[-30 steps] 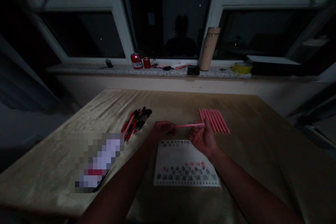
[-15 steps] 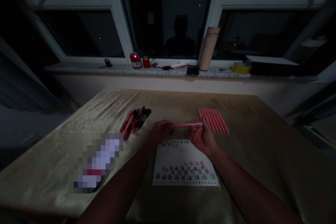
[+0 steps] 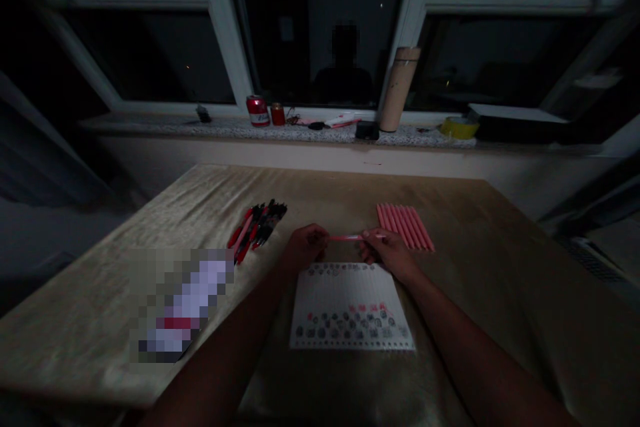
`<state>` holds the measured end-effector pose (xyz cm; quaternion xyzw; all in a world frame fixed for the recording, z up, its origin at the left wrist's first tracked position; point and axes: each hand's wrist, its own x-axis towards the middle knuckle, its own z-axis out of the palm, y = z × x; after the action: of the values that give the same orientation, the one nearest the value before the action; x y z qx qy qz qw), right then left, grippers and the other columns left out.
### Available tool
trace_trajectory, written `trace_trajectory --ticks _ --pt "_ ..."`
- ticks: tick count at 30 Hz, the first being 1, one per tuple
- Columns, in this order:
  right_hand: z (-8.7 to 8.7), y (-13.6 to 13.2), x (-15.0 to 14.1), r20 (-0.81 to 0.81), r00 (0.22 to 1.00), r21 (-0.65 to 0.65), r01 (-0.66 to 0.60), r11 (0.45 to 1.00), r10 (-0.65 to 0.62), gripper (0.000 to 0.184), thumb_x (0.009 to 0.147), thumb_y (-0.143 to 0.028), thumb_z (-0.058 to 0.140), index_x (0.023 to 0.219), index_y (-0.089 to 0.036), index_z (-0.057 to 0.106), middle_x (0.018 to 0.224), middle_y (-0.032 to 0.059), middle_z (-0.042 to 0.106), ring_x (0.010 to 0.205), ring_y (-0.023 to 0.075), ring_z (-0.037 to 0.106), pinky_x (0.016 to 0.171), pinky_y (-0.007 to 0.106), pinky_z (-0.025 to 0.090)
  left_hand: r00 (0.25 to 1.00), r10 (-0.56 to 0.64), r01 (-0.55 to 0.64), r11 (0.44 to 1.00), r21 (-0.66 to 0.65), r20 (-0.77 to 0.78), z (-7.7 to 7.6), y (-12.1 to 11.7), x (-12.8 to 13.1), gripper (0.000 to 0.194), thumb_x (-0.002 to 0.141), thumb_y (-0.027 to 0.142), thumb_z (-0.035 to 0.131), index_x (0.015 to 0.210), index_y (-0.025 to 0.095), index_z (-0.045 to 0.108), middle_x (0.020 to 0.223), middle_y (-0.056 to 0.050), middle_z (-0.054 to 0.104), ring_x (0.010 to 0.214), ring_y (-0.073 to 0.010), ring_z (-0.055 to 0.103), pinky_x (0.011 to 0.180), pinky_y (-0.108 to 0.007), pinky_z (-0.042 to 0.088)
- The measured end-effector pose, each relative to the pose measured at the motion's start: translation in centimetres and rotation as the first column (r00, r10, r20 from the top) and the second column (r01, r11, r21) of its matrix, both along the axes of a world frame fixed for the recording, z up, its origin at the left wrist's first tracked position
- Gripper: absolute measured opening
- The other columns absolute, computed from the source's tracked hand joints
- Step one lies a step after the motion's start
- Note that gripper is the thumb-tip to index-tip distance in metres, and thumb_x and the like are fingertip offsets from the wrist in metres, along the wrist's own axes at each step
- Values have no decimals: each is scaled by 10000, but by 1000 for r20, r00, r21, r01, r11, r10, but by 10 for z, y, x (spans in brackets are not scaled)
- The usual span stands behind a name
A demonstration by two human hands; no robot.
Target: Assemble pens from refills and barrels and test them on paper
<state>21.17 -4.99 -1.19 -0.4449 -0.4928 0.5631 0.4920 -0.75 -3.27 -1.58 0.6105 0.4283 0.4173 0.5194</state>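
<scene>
A slim pink pen point(image 3: 345, 237) is held level above the far edge of a marked sheet of paper. My left hand point(image 3: 307, 245) is closed on its left end, and my right hand point(image 3: 390, 252) pinches it near the right end, whose tip sticks out past the fingers. Below lies the lined sheet point(image 3: 345, 290), with punched holes along its near edge and rows of black and red scribbled marks. Just beyond my right hand, several pink pens point(image 3: 406, 227) lie side by side. Left of my left hand is a pile of red and black pens point(image 3: 257, 230).
A blurred-out long pale object point(image 3: 197, 300) lies at the left on the cloth-covered table point(image 3: 330, 197). Along the window sill stand a red can point(image 3: 258, 111), a small red jar point(image 3: 277, 114), a cardboard tube point(image 3: 400, 90) and a yellow tape roll point(image 3: 459, 127).
My right hand has shifted its grip a little inward along the pink pen, and its fingers have turned over it. My left hand keeps its hold. The view has tilted slightly.
</scene>
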Motion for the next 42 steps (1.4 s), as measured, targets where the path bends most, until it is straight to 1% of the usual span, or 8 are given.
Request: trace_trajectory --ticks 5,11,16,19,24,32,37,42 --pt "3 -4 3 60 997 -33 -55 998 57 343 679 -466 696 790 -152 615 613 9 644 408 112 557 300 197 422 999 -53 53 998 -28 -6 -2 -2 -3 310 737 423 626 822 141 531 503 37 553 393 -91 517 384 -188 410" --pt "0 -3 7 84 995 -29 -57 998 59 285 682 -414 715 760 -151 639 501 -25 593 345 78 498 300 162 390 999 -18 18 1000 -7 -30 0 -2 -2 328 710 428 642 832 133 565 536 31 540 420 -79 485 409 -190 380" --pt "-5 2 5 62 998 47 -20 999 17 266 698 -417 706 757 -164 649 533 -29 596 355 70 480 335 174 372 965 69 -16 978 206 -253 5 -1 -3 298 778 426 559 787 133 616 596 21 513 529 -81 432 481 -195 320" --pt "-6 4 1 70 997 82 -27 996 21 282 723 -444 679 730 -163 649 518 -15 607 349 77 476 342 184 345 944 74 17 963 270 -323 7 -1 -4 327 826 440 481 740 141 582 574 36 447 554 -91 394 502 -206 292" --pt "-4 5 -2 83 996 95 -34 995 26 349 742 -487 642 610 -166 611 463 -8 585 343 86 473 353 197 326 943 60 46 950 309 -327 7 3 0 383 872 464 380 651 162 462 584 40 390 587 -102 383 545 -222 291" --pt "-8 11 -5 116 993 161 11 987 -30 275 736 -448 659 715 -174 650 512 -11 603 389 93 465 391 210 318 964 95 -34 970 240 -250 2 7 3 438 848 528 372 589 176 401 549 36 357 546 -103 345 514 -234 275" --pt "-5 7 -4 178 978 258 58 964 -106 156 705 -367 700 737 -214 708 654 5 661 587 146 562 516 235 392 963 118 -59 970 237 -242 3 4 1 440 838 537 383 586 176 402 550 39 347 537 -99 335 513 -234 272" --pt "-1 5 -4 375 919 442 -63 895 -121 118 785 -323 630 832 -259 718 797 20 695 748 186 611 676 288 428 954 154 -93 967 235 -256 1 4 -3 444 842 523 372 562 178 377 534 37 338 529 -99 334 506 -238 262"
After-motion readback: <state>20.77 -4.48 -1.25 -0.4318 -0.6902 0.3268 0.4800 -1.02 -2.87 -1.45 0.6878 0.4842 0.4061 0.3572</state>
